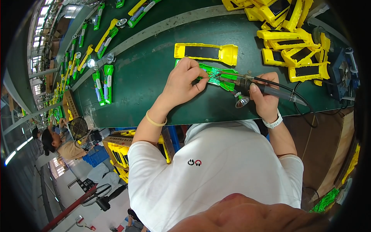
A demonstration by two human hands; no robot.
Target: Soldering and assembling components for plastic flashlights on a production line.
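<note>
So your green housing [226, 84] sits just on your side of the yellow shell [228, 55], long axis running side to side about like the shell's, right end angled a bit toward you. Your left hand [184, 82] is nearer, right over the housing's left part, fingertips bunched in close; can't tell what's pinched there, if anything. Your right hand [266, 96], off past the shell's right end, has the soldering tool [277, 92] gripped snug, tip pointing left into the housing.
</note>
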